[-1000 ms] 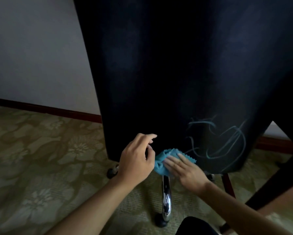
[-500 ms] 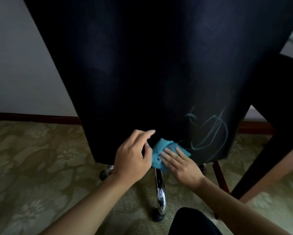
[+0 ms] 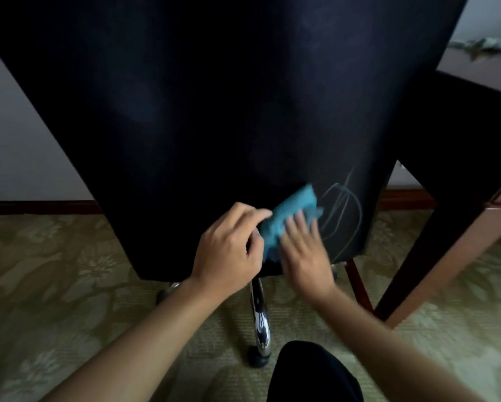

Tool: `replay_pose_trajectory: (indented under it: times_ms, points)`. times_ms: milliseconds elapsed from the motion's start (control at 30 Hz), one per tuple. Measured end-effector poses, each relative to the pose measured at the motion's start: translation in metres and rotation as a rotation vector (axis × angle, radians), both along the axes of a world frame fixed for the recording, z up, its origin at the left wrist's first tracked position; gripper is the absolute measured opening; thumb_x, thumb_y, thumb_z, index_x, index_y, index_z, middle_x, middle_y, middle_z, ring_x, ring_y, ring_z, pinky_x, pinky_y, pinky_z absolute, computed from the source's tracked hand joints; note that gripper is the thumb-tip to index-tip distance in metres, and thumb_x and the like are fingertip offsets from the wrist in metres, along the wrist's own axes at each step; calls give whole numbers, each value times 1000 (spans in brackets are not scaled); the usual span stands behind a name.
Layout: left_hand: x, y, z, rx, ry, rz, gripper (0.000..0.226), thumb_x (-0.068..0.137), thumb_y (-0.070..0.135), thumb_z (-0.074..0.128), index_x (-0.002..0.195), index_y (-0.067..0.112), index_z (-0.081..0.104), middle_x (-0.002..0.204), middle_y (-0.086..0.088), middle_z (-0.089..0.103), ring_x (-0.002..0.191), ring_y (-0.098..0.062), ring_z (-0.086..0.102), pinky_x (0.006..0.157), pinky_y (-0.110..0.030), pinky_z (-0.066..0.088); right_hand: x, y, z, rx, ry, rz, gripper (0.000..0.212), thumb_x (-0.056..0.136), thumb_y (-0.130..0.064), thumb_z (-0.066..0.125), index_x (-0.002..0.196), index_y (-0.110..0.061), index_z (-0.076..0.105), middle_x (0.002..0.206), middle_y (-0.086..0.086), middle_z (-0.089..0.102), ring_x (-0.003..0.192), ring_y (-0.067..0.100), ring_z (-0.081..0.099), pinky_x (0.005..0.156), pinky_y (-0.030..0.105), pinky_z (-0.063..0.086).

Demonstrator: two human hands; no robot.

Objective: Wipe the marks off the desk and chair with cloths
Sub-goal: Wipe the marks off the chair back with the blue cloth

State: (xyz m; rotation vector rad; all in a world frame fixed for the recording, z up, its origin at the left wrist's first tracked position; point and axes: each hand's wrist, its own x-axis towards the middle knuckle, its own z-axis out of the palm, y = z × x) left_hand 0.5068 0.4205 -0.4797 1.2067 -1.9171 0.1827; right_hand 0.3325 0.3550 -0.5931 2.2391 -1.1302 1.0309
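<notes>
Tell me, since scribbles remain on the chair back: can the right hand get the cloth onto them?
Probably yes: the right hand presses the blue cloth flat against the chair back, the chalk marks lie just beside it, nothing between.

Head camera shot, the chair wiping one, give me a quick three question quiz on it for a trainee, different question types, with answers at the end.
1. True or false: the right hand presses the blue cloth against the chair back with flat fingers.
2. Multiple choice: where do the pale scribble marks lie from the cloth? A) to its left B) to its right C) hidden beneath it
3. Fill in: the left hand pinches the cloth's ____ edge.

Key
1. True; the fingers lie straight on the cloth, though blurred.
2. B; they run toward the lower right corner of the chair back.
3. Left; thumb and forefinger close on it.
</notes>
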Motion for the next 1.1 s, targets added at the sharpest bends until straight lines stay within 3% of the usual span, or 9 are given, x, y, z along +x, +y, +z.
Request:
replay_pose_trajectory:
  times_ms: [133,267,400,500,667,767,933,1033,1100]
  points:
    - [-5,0,-4,71,-66,-47,27,88,8,57,112,14,70,103,3,63,90,-12,64,73,-29,55,5,27,-45,166,1,-111,39,97,-22,49,127,1,57,134,21,57,135,40,44,121,52,13]
    - [-15,-5,0,72,-45,-40,26,85,4,61,107,13,72,100,1,64,88,-15,64,73,-32,55,25,-2,25,45,-376,-138,47,101,-17,39,141,7,35,153,25,23,148,38,12,119,60,15]
    - [-32,-18,14,14,-10,-83,27,86,6,59,109,14,71,100,2,64,88,-13,64,74,-25,53,24,-43,90,-59,-674,-206,48,104,-16,32,145,8,24,153,33,22,146,46,13,120,59,11]
    - [-43,-25,17,-6,3,-88,25,86,5,58,106,13,72,99,1,64,86,-13,64,74,-23,52,24,-38,59,14,-707,-289,47,102,-13,35,142,10,29,149,36,26,142,49,18,117,64,14]
    - [-54,-24,12,43,-86,-146,25,86,6,59,105,15,73,100,1,64,89,-15,64,75,-32,54,22,5,-19,406,-777,-301,60,99,-29,37,142,13,34,153,31,27,146,47,12,117,65,8]
    - [-58,-27,12,42,-74,-137,25,86,7,59,105,14,72,103,1,64,91,-15,64,75,-31,55,11,-9,13,358,-812,-284,71,99,-39,29,149,10,14,158,25,6,148,41,-2,121,53,-3]
    - [-61,-29,12,31,-36,-148,24,87,12,55,104,16,72,107,3,61,88,-9,62,68,-28,54,-24,-70,95,83,-880,-348,56,103,-24,23,151,2,14,159,25,14,150,32,5,121,52,8]
    - [-63,-31,11,45,-18,-137,25,86,13,56,104,18,72,109,4,60,88,-7,61,68,-27,54,-41,-61,53,167,-821,-372,55,104,-28,21,149,4,24,157,28,20,149,31,8,120,58,10]
    - [-64,-30,9,80,-28,-149,25,85,11,59,105,19,72,111,4,59,89,-8,62,69,-29,55,-45,-37,-2,327,-768,-377,55,99,-23,30,146,7,29,153,32,25,147,42,13,117,64,13]
